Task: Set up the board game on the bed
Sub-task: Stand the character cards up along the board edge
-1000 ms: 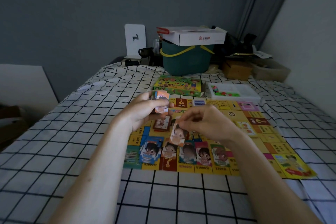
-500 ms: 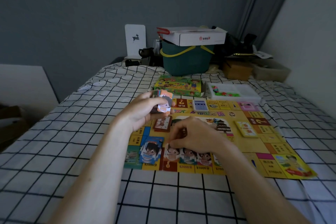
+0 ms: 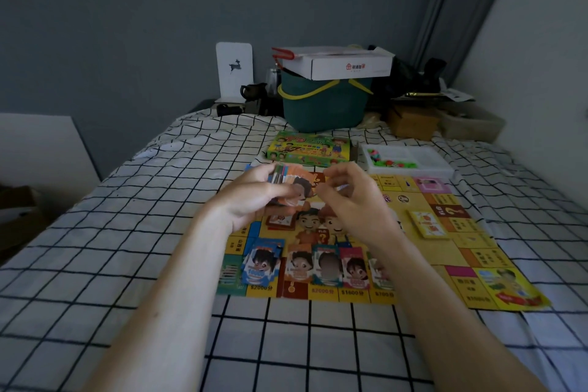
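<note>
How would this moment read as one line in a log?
step: dealing cards | left hand: holds card stack | right hand: pinching top card | game board: card row along near edge

We find the room dim, approx. even light, cool grey cast. Brighter on right wall (image 3: 541,57); no hard shadows, no glare. Hands (image 3: 254,197) slightly motion-blurred. Wide-angle bends bed (image 3: 95,232) grid lines at edges. Card print soft, mostly unreadable.

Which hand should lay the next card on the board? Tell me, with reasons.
Probably the right hand. The left hand grips the card stack, so it is occupied. The right hand's fingertips are at the stack's top card, above the game board, where a row of cards already lies.
</note>
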